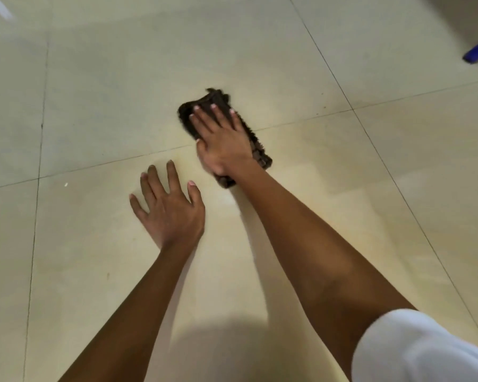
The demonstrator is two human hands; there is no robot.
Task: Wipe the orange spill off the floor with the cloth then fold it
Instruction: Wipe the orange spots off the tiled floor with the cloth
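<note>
Pressing flat, the right hand (224, 139) pins a shaggy dark cloth (260, 150) to glossy tiles (94, 92)

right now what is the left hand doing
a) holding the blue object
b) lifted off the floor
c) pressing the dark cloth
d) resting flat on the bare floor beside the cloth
d: the left hand lies flat on the tile floor with fingers spread, apart from the dark cloth, which the right hand presses instead.
</note>
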